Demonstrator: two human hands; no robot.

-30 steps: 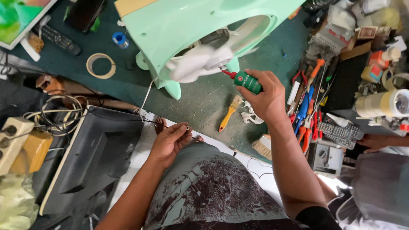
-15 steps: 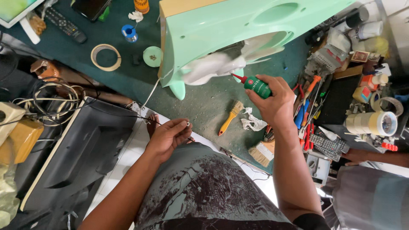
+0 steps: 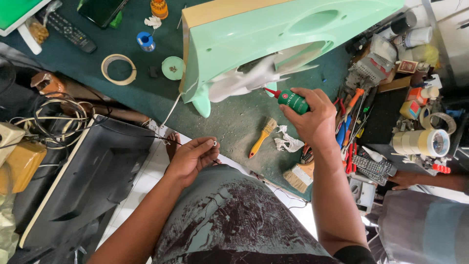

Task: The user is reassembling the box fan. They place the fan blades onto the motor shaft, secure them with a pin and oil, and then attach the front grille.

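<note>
My right hand (image 3: 315, 117) grips a small green oil bottle (image 3: 291, 101) with a red nozzle pointing at the white blades (image 3: 249, 80) of a mint-green fan housing (image 3: 273, 34) that lies on the dark green table (image 3: 234, 122). My left hand (image 3: 193, 156) is held above my lap, pinching a small metal ring between thumb and fingers, close to a thin black wire. The nozzle tip almost touches the fan hub.
A yellow-handled brush (image 3: 261, 137) and crumpled paper (image 3: 288, 143) lie beside my right hand. Screwdrivers and pliers (image 3: 349, 127) pile at the right, with tape rolls (image 3: 422, 142). A tape ring (image 3: 118, 68) and a remote (image 3: 68, 32) sit far left. A black panel (image 3: 83, 181) leans at left. Another person's hand (image 3: 405, 180) rests at right.
The view has shifted so the fan housing sits higher. My right hand with the bottle stays at the fan hub. My left hand lifted slightly with the small ring.
</note>
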